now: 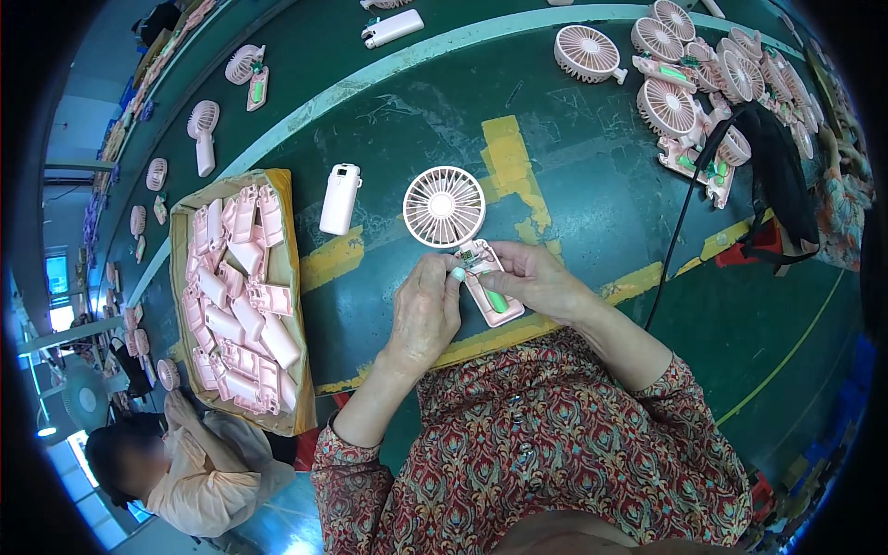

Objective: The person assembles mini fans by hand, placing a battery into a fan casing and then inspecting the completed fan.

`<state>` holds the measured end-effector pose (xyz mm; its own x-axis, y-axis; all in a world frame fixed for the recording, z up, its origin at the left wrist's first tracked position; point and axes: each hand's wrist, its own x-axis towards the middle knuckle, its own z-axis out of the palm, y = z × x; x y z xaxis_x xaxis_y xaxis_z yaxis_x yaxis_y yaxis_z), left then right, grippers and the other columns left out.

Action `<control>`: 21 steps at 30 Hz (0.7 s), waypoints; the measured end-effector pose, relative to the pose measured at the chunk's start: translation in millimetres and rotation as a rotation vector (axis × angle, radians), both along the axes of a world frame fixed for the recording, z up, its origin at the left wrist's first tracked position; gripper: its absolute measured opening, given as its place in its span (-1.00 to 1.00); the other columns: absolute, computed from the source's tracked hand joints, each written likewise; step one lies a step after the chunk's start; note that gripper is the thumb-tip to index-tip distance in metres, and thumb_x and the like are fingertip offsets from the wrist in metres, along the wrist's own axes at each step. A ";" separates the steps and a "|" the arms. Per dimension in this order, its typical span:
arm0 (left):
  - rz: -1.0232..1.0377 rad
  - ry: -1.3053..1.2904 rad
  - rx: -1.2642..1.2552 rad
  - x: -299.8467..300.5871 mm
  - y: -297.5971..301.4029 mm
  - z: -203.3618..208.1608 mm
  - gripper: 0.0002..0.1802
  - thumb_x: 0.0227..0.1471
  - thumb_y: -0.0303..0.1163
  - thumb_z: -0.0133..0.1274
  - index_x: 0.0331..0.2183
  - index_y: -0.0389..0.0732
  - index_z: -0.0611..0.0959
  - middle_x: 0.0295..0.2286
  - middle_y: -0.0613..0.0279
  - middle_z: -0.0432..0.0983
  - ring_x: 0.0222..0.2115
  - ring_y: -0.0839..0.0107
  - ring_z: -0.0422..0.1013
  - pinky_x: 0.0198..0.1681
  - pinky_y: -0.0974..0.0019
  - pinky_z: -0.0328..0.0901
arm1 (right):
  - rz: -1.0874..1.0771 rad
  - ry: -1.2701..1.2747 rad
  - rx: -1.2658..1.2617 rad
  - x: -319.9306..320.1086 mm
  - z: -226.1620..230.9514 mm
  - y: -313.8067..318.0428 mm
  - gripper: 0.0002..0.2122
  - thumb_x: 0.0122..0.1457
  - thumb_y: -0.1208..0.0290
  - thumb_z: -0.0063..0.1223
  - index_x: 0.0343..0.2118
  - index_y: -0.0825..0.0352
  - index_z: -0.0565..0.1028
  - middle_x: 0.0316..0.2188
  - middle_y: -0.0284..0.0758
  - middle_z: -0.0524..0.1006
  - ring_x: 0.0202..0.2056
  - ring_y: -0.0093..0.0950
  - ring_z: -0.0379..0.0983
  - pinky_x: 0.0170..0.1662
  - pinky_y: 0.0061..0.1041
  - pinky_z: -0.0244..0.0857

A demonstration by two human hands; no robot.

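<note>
left hand (427, 310): fingers bent and pinched on the top end of the open fan handle, just below the fan head; the fingertips touch the small parts inside it.
right hand (536, 277): clenched round the right side of the same handle, steadying it from the right.
pink handheld fan (445, 207): round slatted plastic head lying flat on the desk, its opened handle (492, 298) running down and right between both hands; a green cylinder lies inside the pink shell.
desk (592, 185): dark green, worn matt surface with scuffed yellow painted marks and a pale green stripe curving across the far side.
cardboard tray (287, 277): shallow brown box left of the hands, filled with a loose heap of pink plastic handle shells (239, 296).
white handle case (339, 199): smooth closed oblong, lying between the tray and the fan head, apart from both.
fan pile (689, 79): many pink fan heads and open handles heaped at the far right of the desk.
black cable (680, 231): thin, running from that pile down toward the right forearm.
co-worker (185, 462): a person in a pale top, lower left, beyond the tray.
</note>
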<state>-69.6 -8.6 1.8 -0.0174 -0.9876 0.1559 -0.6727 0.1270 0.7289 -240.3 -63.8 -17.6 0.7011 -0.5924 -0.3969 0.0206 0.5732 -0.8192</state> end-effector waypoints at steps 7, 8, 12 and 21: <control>0.018 0.038 0.035 1.0 4.0 -0.5 -0.91 -0.02 -0.62 -0.03 -0.37 -0.33 0.45 -0.50 0.03 0.40 -0.53 0.18 0.41 -0.45 0.25 0.28 | -0.050 -0.003 -0.008 3.9 -1.7 2.1 -0.72 0.17 0.54 -0.06 -0.04 0.41 0.36 -0.36 -0.42 0.50 -0.38 -0.75 0.38 -0.34 -0.71 0.29; 0.026 0.042 0.033 0.7 4.1 -1.4 -0.91 -0.02 -0.62 -0.02 -0.37 -0.33 0.45 -0.49 0.04 0.40 -0.53 0.21 0.41 -0.45 0.26 0.28 | -0.045 0.007 0.000 3.7 -0.7 2.0 -0.73 0.17 0.54 -0.06 -0.05 0.41 0.36 -0.37 -0.43 0.50 -0.38 -0.75 0.38 -0.34 -0.71 0.29; 0.013 0.024 0.018 1.0 3.6 -2.6 -0.91 -0.02 -0.62 -0.02 -0.37 -0.35 0.45 -0.48 0.04 0.41 -0.52 0.22 0.41 -0.44 0.28 0.30 | -0.054 0.017 -0.002 3.4 -0.3 1.6 -0.73 0.17 0.55 -0.06 -0.05 0.41 0.37 -0.38 -0.44 0.50 -0.40 -0.76 0.37 -0.36 -0.72 0.28; 0.038 0.051 0.057 0.5 3.4 -3.2 -0.90 -0.03 -0.62 -0.01 -0.37 -0.35 0.45 -0.46 0.05 0.42 -0.51 0.22 0.42 -0.41 0.28 0.32 | -0.063 0.011 -0.019 3.9 -2.5 2.4 -0.75 0.17 0.54 -0.07 -0.07 0.41 0.38 -0.43 -0.47 0.47 -0.43 -0.78 0.33 -0.40 -0.72 0.25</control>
